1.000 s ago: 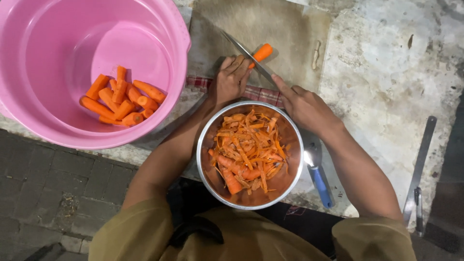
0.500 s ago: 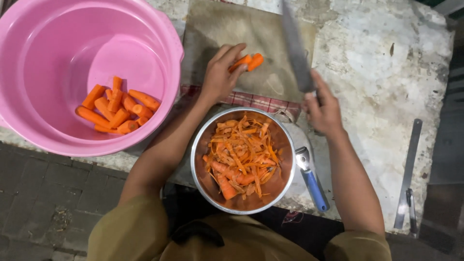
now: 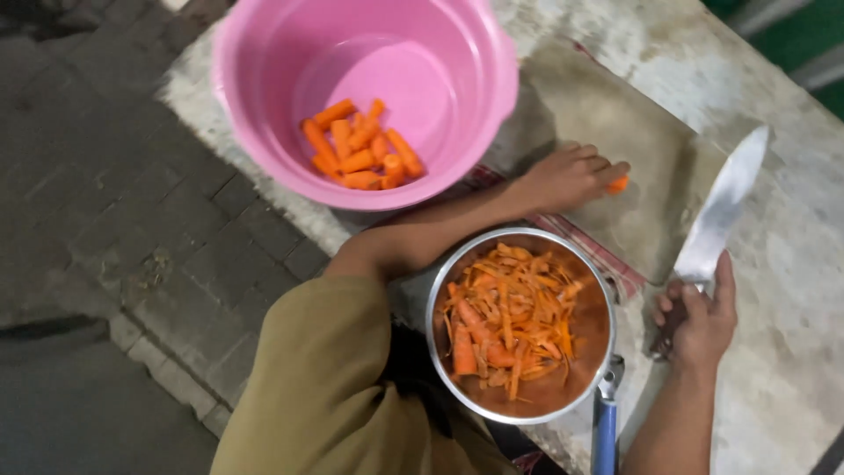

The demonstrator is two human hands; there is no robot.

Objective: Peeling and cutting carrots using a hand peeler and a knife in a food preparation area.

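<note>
L hand (image 3: 567, 176) lies flat over a carrot piece (image 3: 618, 185) on the cutting board (image 3: 651, 167), fingers curled down on it, only the orange tip showing past the fingertips; R hand (image 3: 699, 321) is closed round the handle of a big knife (image 3: 721, 211), blade lifted and angled out toward the right edge of the surface (image 3: 791, 369), well apart from the carrot.

Risks as I judge them: carrot is short & mostly under the fingers, so a cut close to them could catch a fingertip; piece is round, may roll under the blade w/ a loose hold; the view is blurred, so exact finger placement can't be told.

Board sits on a checked cloth (image 3: 607, 259) near the surface's front edge; cloth could slip & shift the board mid-cut.

Metal pan (image 3: 527, 409) w/ carrot peelings (image 3: 505, 330) is just in front of the board, between the arms, its blue handle (image 3: 604, 440) near the R wrist; an elbow nudge could tip it off the edge.

Pink basin (image 3: 475, 88) w/ peeled carrots (image 3: 360, 145) hangs over the surface's left corner; a bump from the L forearm could send it off.
</note>
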